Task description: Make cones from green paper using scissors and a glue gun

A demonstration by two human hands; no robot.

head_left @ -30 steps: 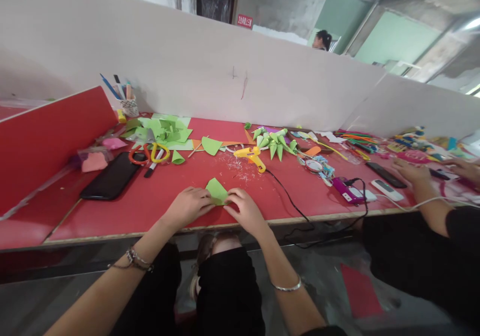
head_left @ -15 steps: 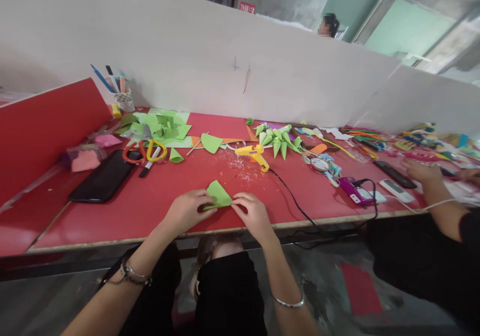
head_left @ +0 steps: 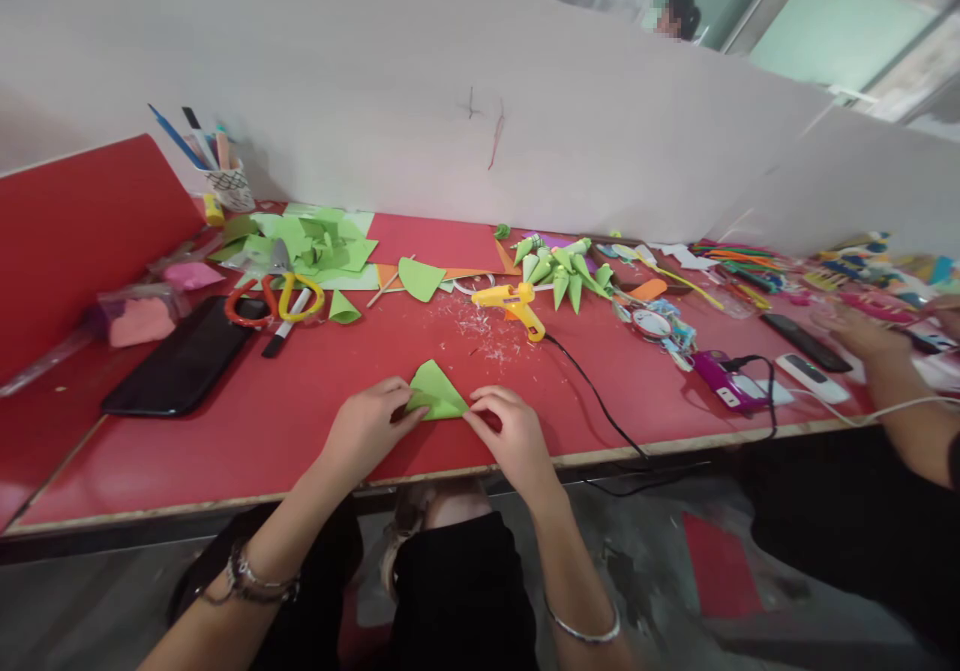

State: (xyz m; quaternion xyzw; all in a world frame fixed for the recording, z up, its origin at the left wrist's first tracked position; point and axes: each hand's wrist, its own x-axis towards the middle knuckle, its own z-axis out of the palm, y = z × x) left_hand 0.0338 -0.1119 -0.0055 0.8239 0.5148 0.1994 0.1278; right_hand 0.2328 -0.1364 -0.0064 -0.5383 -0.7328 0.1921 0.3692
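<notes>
A piece of green paper (head_left: 438,391), roughly fan-shaped, is held between my two hands near the table's front edge. My left hand (head_left: 373,417) pinches its left side, with the paper's edge curling over there. At the right corner, the thumb and fingertips of my right hand (head_left: 512,435) are closed on it. Beyond the paper lies a yellow hot glue gun (head_left: 511,303) with a black cord. Another green paper piece (head_left: 421,279) and a rolled green paper cone (head_left: 344,307) rest farther back.
Scissors (head_left: 300,296), a marker (head_left: 287,323) and a black phone (head_left: 184,359) lie to the left, before a heap of green paper (head_left: 319,241). Several green cones (head_left: 566,269) are clustered at the back. At right, a co-worker's hand (head_left: 862,329) is near a purple device (head_left: 721,381).
The left edge of the green paper is now curled over more at my left fingers. My right hand still pinches its corner. The camera view has shifted slightly.
</notes>
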